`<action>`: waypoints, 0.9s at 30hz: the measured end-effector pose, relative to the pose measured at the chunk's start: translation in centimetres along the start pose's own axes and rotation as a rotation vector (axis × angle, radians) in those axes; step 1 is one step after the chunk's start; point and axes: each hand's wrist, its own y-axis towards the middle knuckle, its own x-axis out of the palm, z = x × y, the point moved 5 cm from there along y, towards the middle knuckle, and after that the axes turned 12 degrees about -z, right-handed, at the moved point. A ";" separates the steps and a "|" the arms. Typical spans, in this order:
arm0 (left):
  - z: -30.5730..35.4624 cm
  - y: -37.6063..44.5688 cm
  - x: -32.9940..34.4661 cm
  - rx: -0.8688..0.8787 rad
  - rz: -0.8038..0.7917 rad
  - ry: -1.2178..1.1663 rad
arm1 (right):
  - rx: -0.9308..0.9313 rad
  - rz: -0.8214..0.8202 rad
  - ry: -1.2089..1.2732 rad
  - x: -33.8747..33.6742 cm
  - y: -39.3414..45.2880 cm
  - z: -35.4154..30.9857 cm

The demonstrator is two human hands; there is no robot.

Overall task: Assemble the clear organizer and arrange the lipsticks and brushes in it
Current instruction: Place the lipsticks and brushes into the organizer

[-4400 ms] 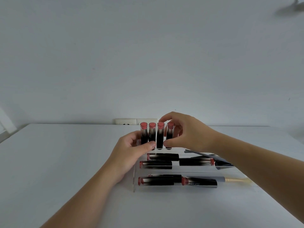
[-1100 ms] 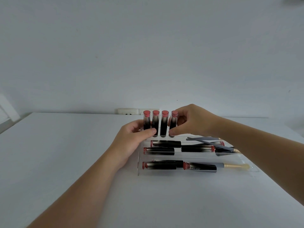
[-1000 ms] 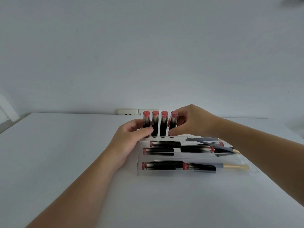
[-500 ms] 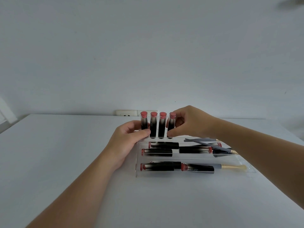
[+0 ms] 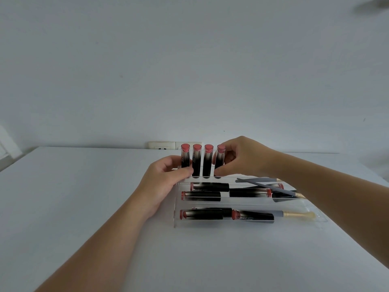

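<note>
Here, I am watching from the head camera as a person's two bare hands are working along the back row of a clear acrylic organizer (image 5: 248, 223) standing on a white bench (image 5: 84, 197). The right hand (image 5: 242, 159) is pinching the rightmost upright lipstick (image 5: 220, 161) of a row of four, thumb low near its base and fingers curled behind its pink cap. The left hand (image 5: 166, 175) is curling round the leftmost upright lipstick (image 5: 185, 158), thumb pressing across the front near the foot of the next tube. Neither grip is released.

Below the upright row, more lipsticks are lying flat in the two front troughs of the organizer: one (image 5: 201, 196) in the middle trough, another (image 5: 202, 214) in the front trough. A gold-handled brush (image 5: 299, 214) is lying at the front right, and a grey-handled brush (image 5: 267, 185) is slanting across the back right.

I am judging the arranging close to done, with the upright tubes being straightened. These tubes are looking light, stiff and glossy, so likely slippery; I am reckoning the mid-barrel is the safest place to pinch, since a pull at the cap could lift it off. The acrylic is looking rigid and light, so probably apt to slide or scratch; steadying its side wall seems wise. A wall socket (image 5: 162, 145) is showing behind.
</note>
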 end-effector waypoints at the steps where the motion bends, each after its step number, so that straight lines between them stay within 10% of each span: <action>1: 0.0 0.0 0.0 -0.001 -0.003 0.003 | -0.003 -0.008 0.007 0.0 0.0 0.0; 27: 0.0 0.0 0.1 -0.005 -0.023 0.007 | -0.002 -0.007 0.028 0.2 -0.4 -0.9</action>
